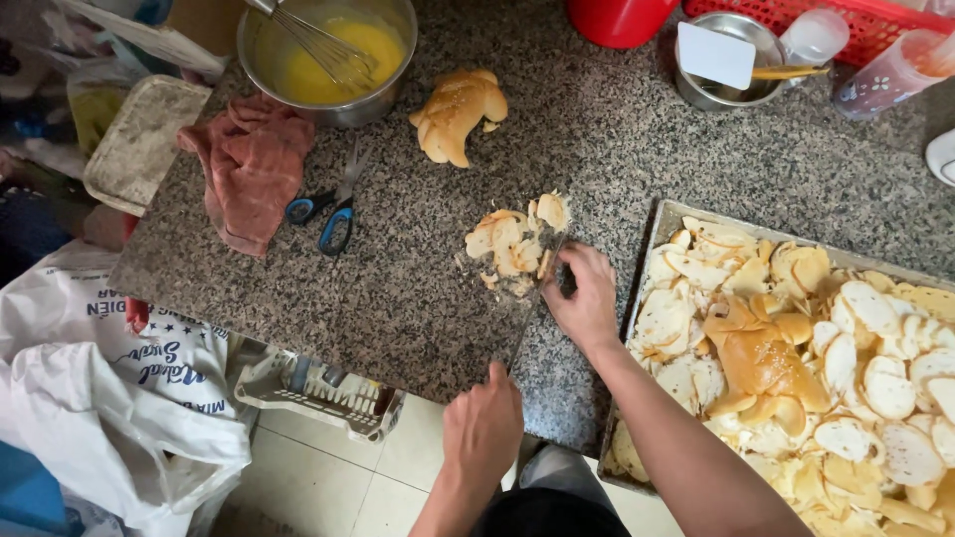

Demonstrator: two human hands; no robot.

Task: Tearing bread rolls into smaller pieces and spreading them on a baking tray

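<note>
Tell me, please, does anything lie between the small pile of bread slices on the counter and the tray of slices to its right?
Nothing visible blocks it. Only the right hand rests beside the bread slices; between them and the tray lies bare granite counter.

Both arms come up from the bottom edge, bare forearms. The left hand (484, 428) sits low and close to the body, back of the hand up, fingers curled down into a loose fist, thumb tucked alongside. The right hand (585, 296) is stretched further forward, wrist bent a bit, fingers bunched and pointing up-left with the tips pressed down. The hands are well apart.
</note>
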